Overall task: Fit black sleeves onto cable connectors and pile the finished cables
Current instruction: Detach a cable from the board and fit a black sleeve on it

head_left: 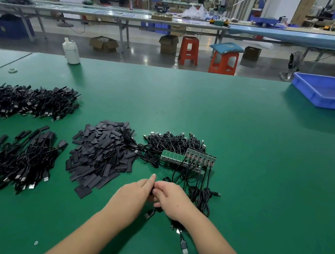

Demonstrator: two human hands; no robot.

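On a green bench (248,140), a worker's left hand (136,194) and right hand (172,198) meet fingertip to fingertip around a small black cable end, mostly hidden between them; whether either grips it cannot be told. Its cable (182,239) trails toward the worker, plug nearest. Sleeves (99,155) lie heaped just left.
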